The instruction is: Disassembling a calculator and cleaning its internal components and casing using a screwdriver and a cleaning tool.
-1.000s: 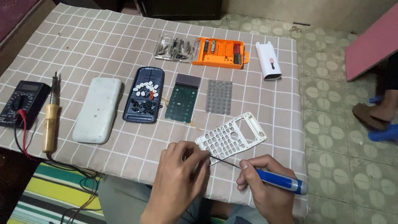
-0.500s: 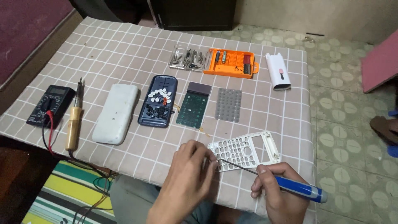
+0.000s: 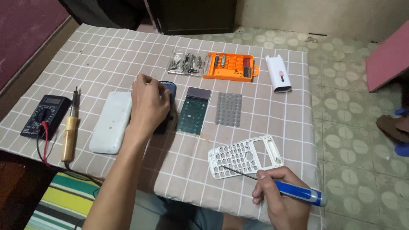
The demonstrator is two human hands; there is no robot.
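At the table's near edge, a white keypad frame [image 3: 246,156] lies flat on the checked cloth [image 3: 106,55], the thin shaft of a blue-handled screwdriver [image 3: 294,192] resting across its lower left corner. The right hand [image 3: 280,196] is closed in a fist round the handle, just below the frame. Up and left of the frame, the left hand [image 3: 148,103] curls down over a dark blue tray [image 3: 168,91], fingertips bunched as if pinching; what they grip cannot be seen. Between tray and frame lie a green circuit board [image 3: 194,111] and a grey rubber key mat [image 3: 228,109]. Left of the tray sit a white back cover [image 3: 110,122], a wooden-handled soldering iron [image 3: 70,131] and a black multimeter [image 3: 45,115]. Beyond the frame, at the far edge, are loose metal bits [image 3: 186,63], an orange bit case [image 3: 230,66] and a small white device [image 3: 278,73].

Risks, as judged here: with the eyes on the tray, the unattended screwdriver tip could scratch the frame or nudge it off the edge. Any small part lifted from the tray could slip and roll off the cloth, and the left forearm could drag the cover.
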